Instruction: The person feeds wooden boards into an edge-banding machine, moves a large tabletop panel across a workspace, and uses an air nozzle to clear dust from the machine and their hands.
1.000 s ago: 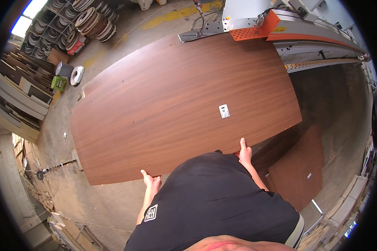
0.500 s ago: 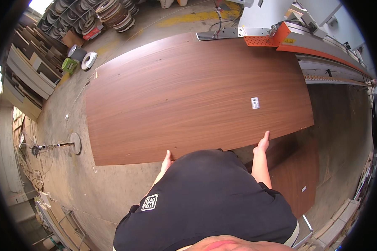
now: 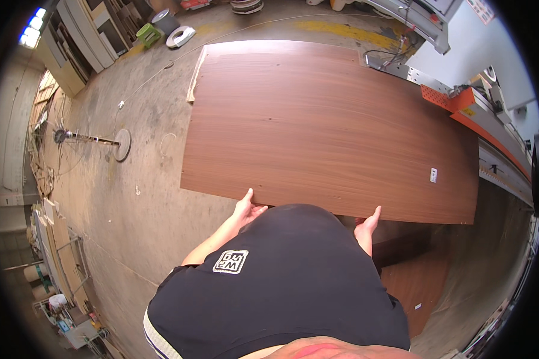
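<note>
A large brown wood-grain panel (image 3: 317,125) spreads out in front of my body, its near edge close to my black shirt. My left hand (image 3: 245,209) grips that edge left of centre, thumb on the top face and fingers below. Farther right, my right hand (image 3: 367,224) holds the same edge, thumb up, with its other fingers mostly hidden under the board. A small white label (image 3: 433,175) sticks to the panel's right part. Beneath and to the right, a second brown panel (image 3: 416,281) lies lower, partly covered by shadow and my body.
A machine with an orange guard (image 3: 461,103) and a metal rail borders the panel's right side. On the floor at left stands a round-based metal stand (image 3: 123,145). A green stool (image 3: 148,36) and a white roll (image 3: 180,37) are at the far left, near leaning boards (image 3: 90,33).
My view has turned, so the panel and machine appear farther right. My right hand sits farther left along the panel's near edge than before. Both hands still hold the panel.
</note>
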`<state>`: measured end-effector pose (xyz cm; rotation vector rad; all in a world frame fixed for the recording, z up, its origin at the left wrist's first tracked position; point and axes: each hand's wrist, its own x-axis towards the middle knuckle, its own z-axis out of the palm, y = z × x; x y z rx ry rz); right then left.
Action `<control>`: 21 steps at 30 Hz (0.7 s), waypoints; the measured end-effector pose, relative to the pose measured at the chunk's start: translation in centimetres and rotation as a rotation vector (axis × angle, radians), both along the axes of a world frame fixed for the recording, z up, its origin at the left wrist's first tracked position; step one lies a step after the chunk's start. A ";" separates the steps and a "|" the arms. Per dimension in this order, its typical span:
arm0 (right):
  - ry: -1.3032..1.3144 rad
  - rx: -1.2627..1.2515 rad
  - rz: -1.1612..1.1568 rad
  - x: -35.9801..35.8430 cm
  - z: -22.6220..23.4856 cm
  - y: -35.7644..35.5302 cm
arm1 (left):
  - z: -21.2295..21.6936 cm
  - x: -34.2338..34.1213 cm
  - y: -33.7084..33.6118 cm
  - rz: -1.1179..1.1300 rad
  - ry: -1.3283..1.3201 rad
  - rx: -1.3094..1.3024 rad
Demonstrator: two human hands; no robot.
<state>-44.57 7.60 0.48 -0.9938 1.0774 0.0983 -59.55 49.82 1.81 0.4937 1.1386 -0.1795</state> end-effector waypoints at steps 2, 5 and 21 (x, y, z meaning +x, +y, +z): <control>0.013 0.043 0.063 -1.2 0.7 2.0 | 1.1 -0.2 1.4 0.038 0.037 0.041; 0.085 0.051 0.204 -2.5 -0.1 3.7 | 0.6 -1.7 4.5 0.024 0.055 0.159; 0.167 0.140 0.425 -6.4 0.1 13.6 | -0.3 -0.1 14.8 -0.755 -0.182 0.762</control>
